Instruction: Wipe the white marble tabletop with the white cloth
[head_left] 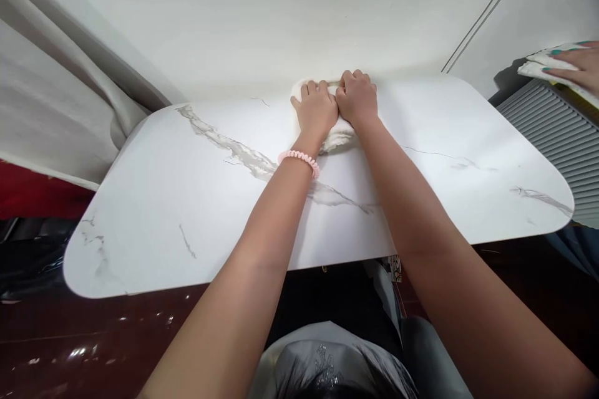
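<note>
A folded white cloth [339, 136] lies on the white marble-patterned table [224, 199], close to its back edge by the wall. My left hand [317, 107] presses down on the cloth's left part, thumb out to the side and fingers bent over it. Beside it, touching or nearly so, my right hand [357, 96] is closed in a fist on the right part of the cloth. Both arms reach straight forward over the table. A pink coiled hair tie [299, 159] circles my left wrist. The cloth under my palms is hidden.
At the right edge, another person's hand [578, 68] holds a white cloth [538, 65] over a grey ribbed unit [547, 128]. A pale curtain [51, 87] hangs at the left. The white wall [262, 25] rises behind the table.
</note>
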`<state>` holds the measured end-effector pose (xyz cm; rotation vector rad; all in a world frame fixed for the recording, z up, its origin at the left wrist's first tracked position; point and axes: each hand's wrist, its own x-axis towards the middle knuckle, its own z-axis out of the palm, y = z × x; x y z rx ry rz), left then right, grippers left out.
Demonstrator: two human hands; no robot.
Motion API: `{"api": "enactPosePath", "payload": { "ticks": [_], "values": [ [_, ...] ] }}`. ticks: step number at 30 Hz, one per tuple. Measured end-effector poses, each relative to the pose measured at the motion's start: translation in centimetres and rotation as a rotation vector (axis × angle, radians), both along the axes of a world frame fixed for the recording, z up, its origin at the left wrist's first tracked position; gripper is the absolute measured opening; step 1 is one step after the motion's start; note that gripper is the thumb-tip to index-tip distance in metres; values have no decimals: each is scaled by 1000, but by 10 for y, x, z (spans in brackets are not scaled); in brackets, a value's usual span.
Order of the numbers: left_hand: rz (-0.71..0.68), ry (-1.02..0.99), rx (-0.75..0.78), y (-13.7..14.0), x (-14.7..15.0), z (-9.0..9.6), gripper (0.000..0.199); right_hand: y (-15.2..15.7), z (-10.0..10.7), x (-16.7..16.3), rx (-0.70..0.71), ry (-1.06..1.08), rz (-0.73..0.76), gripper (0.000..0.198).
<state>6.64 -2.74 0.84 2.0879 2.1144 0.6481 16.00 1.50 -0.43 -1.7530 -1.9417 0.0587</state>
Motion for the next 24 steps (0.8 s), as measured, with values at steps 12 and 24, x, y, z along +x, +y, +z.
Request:
{"api": "enactPosePath", "payload": {
  "ticks": [12, 24],
  "values": [
    [33, 66, 19, 27, 10, 3, 37, 12, 17, 6, -58, 83, -39, 18],
    [14, 17, 5, -9, 15, 5, 45, -18, 8, 12, -60, 20, -35, 22]
  ]
}}
